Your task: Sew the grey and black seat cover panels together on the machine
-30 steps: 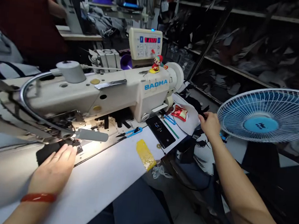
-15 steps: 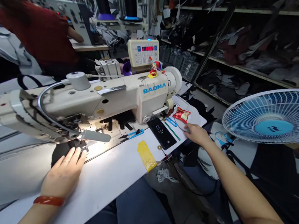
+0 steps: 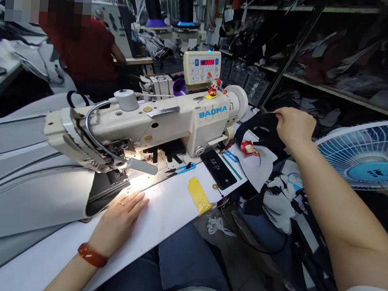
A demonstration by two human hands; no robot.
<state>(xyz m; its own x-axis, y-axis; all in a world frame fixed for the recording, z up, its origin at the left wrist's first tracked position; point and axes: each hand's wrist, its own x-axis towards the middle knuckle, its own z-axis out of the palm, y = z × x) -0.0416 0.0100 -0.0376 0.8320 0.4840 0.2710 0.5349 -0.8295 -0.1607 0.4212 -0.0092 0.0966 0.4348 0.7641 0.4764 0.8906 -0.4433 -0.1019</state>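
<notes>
My left hand (image 3: pixel 122 220) lies flat on the white tabletop (image 3: pixel 162 214), fingers stretched out, just in front of the lit needle area of the sewing machine (image 3: pixel 178 126). Beside it, under the presser foot, is a black piece (image 3: pixel 106 188) at the edge of a large grey panel (image 3: pixel 45 184). Off to the right, my right hand (image 3: pixel 295 126) is raised and pinches the edge of a curved black fabric piece (image 3: pixel 260 120). This piece hangs down beside a red packet (image 3: pixel 249 148) and a pale grey cut piece (image 3: pixel 261 177).
Blue thread snips (image 3: pixel 182 168), a phone (image 3: pixel 219 170), a green stick (image 3: pixel 231 166) and a yellow packet (image 3: pixel 199 197) lie on the table. A fan (image 3: pixel 368 162) stands close by my right arm. Across the machine sits a person in red (image 3: pixel 87 49).
My right hand has risen from beside the red packet and now lifts a black fabric piece. My left hand has slid off the black piece by the needle onto the tabletop. The view has shifted.
</notes>
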